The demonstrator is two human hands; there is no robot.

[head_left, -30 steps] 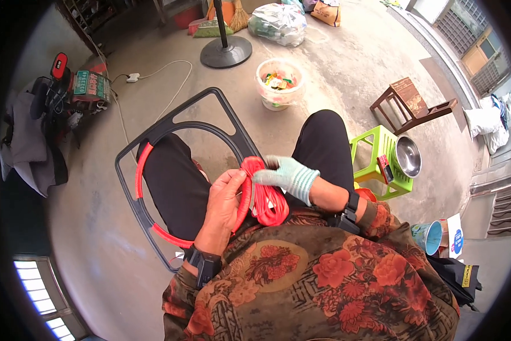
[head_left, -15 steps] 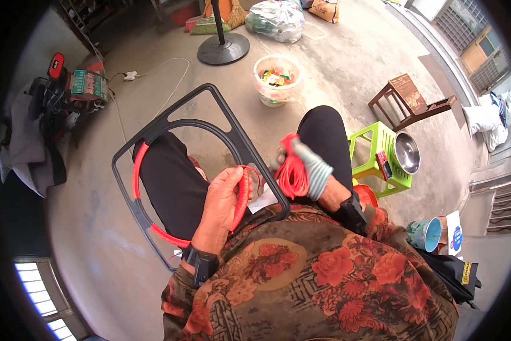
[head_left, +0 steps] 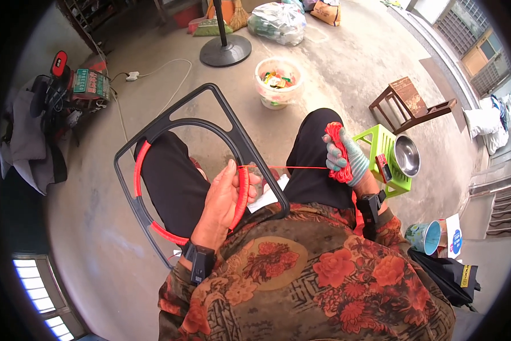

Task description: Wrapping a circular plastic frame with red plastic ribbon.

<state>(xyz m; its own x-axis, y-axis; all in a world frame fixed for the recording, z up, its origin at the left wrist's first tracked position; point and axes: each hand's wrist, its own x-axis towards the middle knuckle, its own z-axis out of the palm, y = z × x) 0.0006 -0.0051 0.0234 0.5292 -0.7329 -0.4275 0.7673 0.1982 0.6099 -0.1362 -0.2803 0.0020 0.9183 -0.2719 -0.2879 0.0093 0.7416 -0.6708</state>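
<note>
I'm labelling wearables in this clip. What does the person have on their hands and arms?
The left hand is bare; the right hand wears a pale blue-green knit glove. Each wrist carries a black band with a boxy black device. Sleeves are brown with red flowers.

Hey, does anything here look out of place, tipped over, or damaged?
One thing stands out: the brown wooden stool lies tipped on its side on the concrete floor, legs pointing sideways. Otherwise nothing looks odd: the red cord runs taut from the black frame to the bundle in the gloved right hand.
</note>
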